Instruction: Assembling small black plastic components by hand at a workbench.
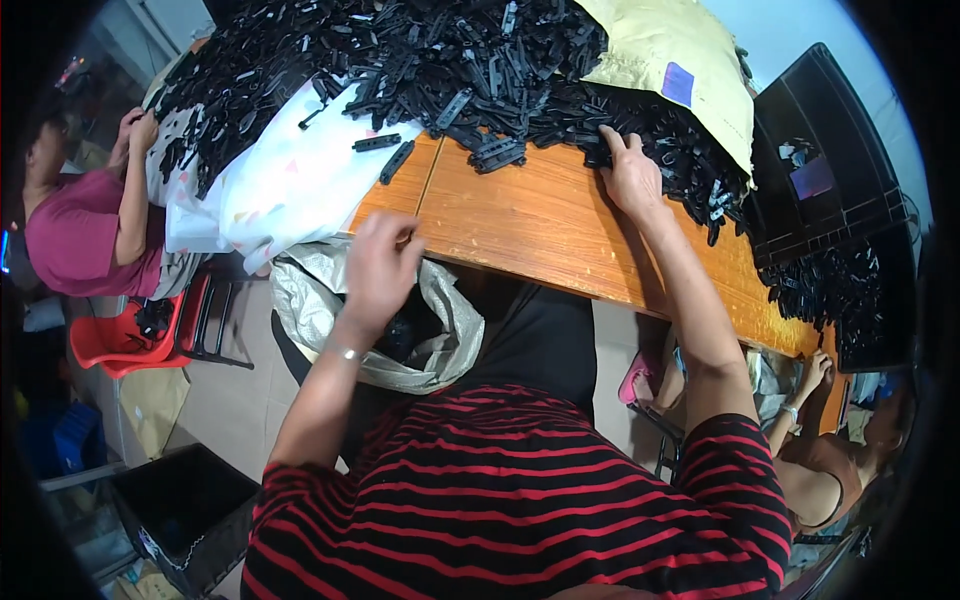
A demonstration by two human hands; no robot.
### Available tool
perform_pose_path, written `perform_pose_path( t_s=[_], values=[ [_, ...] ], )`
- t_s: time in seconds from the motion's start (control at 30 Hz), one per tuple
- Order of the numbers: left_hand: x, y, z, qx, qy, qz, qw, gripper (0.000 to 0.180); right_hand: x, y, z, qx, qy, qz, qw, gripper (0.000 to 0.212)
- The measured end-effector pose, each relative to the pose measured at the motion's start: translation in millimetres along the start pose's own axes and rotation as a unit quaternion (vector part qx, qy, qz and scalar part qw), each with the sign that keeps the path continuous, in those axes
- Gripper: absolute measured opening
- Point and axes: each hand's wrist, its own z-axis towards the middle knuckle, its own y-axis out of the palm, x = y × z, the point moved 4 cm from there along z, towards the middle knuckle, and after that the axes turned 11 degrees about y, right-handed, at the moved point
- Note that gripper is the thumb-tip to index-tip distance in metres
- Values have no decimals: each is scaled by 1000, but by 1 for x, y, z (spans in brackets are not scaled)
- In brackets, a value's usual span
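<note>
A large heap of small black plastic parts (470,65), long and narrow with slots, covers the far side of the wooden table (500,215). At the heap's near right edge my right hand (635,182) has its fingers bent down around a black plastic part (596,157). My left hand (378,268) hangs over the near edge of the table, above an open woven white sack (455,320). Its fingers are curled and smeared by motion, so what they hold, if anything, does not show. A few loose parts (397,162) lie nearest to it on the table.
White plastic sheeting (290,185) drapes over the table's left side. A yellow paper sack (690,60) leans on the heap, beside a black crate (820,150). Co-workers sit at left (85,235) and right (825,475). A red chair (125,345) and black bin (185,505) stand at left.
</note>
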Motion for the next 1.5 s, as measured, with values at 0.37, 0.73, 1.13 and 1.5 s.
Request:
perform_pose_path(
  t_s=[0.37, 0.73, 1.13, 1.5],
  values=[
    [3, 87, 96, -12, 109, 101, 989, 19, -52, 9, -31, 5, -94, 25, 995, 42],
    [-4, 78, 79, 2, 105, 117, 987, 12, -63, -12, -48, 51, -148, 166, 974, 32],
    [-3, 72, 74, 26, 105, 101, 989, 13, -47, 8, -43, -16, -54, 197, 979, 38],
    [1, 71, 74, 19, 108, 103, 989, 14, -42, -5, -37, -112, 32, 255, 960, 36]
  ],
)
